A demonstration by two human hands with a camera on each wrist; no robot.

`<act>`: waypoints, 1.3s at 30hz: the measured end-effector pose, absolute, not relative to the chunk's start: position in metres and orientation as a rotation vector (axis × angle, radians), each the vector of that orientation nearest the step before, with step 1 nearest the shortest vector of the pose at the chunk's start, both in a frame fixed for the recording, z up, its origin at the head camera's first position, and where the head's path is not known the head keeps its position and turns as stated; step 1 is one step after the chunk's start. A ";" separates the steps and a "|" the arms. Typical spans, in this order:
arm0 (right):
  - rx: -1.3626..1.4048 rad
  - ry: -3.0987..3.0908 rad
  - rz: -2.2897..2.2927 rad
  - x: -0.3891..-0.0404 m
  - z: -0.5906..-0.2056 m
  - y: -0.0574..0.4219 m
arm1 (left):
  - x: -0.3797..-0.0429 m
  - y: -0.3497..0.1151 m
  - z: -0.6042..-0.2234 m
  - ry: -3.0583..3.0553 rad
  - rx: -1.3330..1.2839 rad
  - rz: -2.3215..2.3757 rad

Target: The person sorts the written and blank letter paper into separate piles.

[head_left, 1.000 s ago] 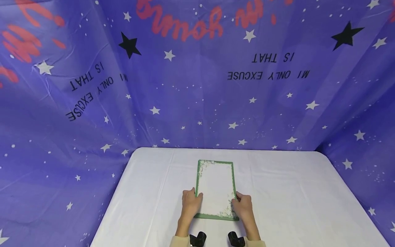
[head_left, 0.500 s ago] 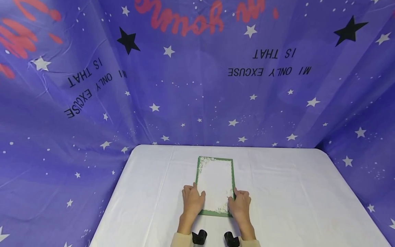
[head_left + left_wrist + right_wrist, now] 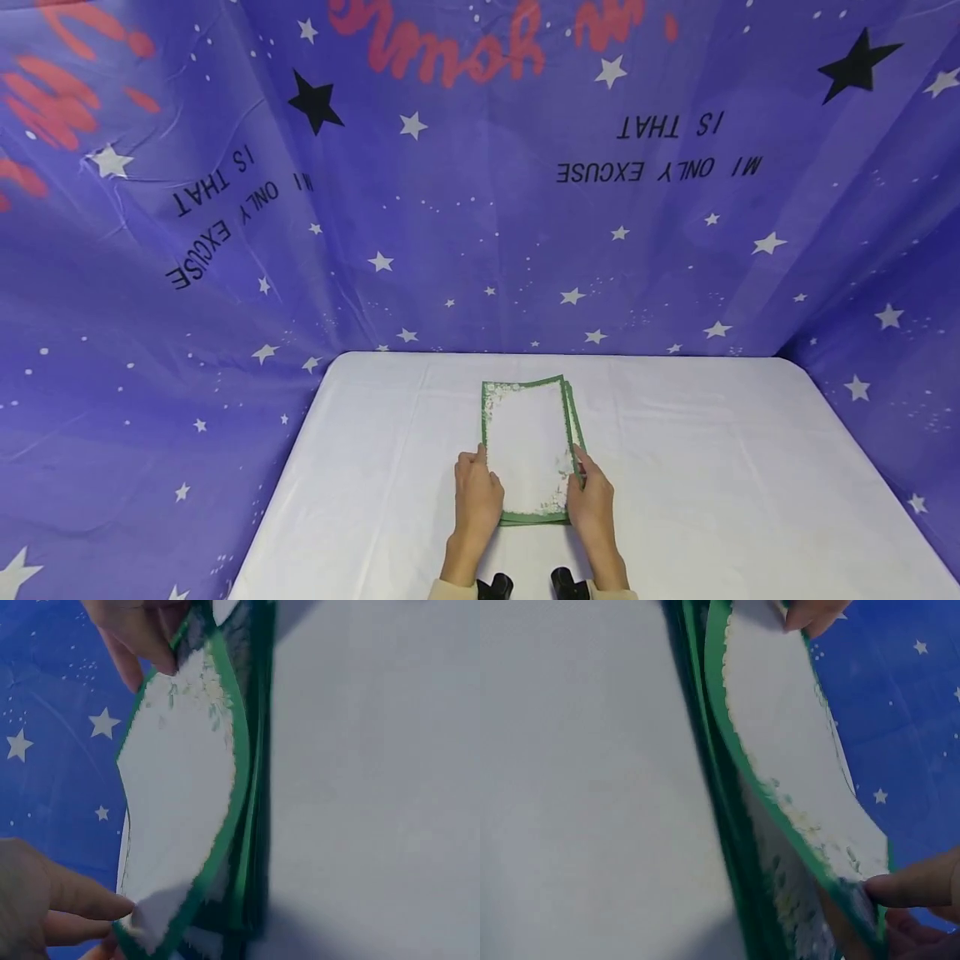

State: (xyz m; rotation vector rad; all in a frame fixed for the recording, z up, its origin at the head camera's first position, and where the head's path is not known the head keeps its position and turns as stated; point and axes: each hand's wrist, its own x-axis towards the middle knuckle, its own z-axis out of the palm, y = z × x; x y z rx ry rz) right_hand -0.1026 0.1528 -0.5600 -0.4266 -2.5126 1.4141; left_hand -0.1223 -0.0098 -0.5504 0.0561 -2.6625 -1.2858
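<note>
A green-bordered sheet of paper [image 3: 528, 446] with a white middle and printed flowers at its corners lies uppermost on similar sheets. My left hand [image 3: 478, 496] pinches its left edge, thumb on the face. At the right edge, my right hand [image 3: 591, 498] holds it, thumb on top and fingers beneath. The wrist views show the top sheet bowed, its near edge curving away from the stacked sheets [image 3: 705, 735] below. In the head view a second sheet [image 3: 576, 417] fans out past its right side. Part of the lower stack is hidden under the raised sheet.
The table [image 3: 712, 467] has a white cloth on it. A purple-blue curtain [image 3: 480, 208] with stars and lettering stands along the back and both sides. Black camera mounts [image 3: 570, 583] sit at both wrists, near the beige sleeves.
The top sheet has been lifted and bent; its upper right corner now stands up, and a sheet beneath shows at the right. The right hand's fingers have gone under it.
</note>
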 end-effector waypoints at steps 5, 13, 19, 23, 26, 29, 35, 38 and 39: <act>-0.425 -2.477 1.446 -0.100 -0.562 0.161 | -0.121 -0.004 -0.548 -2.567 0.016 -1.326; -0.510 -2.420 1.391 -0.093 -0.555 0.191 | -0.113 0.023 -0.540 -2.562 -0.142 -1.608; -0.707 -2.408 1.197 -0.076 -0.550 0.253 | -0.098 0.078 -0.543 -2.670 -0.222 -1.756; -0.806 -2.438 1.115 -0.068 -0.544 0.289 | -0.094 0.112 -0.549 -2.716 -0.268 -1.908; -0.832 -2.477 1.076 -0.067 -0.536 0.310 | -0.094 0.130 -0.551 -2.805 -0.341 -1.832; -0.838 -2.511 1.031 -0.067 -0.529 0.327 | -0.096 0.146 -0.551 -2.897 -0.420 -1.703; -0.820 -2.581 1.017 -0.071 -0.523 0.349 | -0.101 0.165 -0.549 -3.035 -0.413 -1.591; -0.817 -2.612 1.026 -0.074 -0.527 0.354 | -0.104 0.169 -0.550 -3.081 -0.404 -1.527; -0.818 -2.622 1.034 -0.075 -0.528 0.355 | -0.105 0.169 -0.550 -3.097 -0.404 -1.500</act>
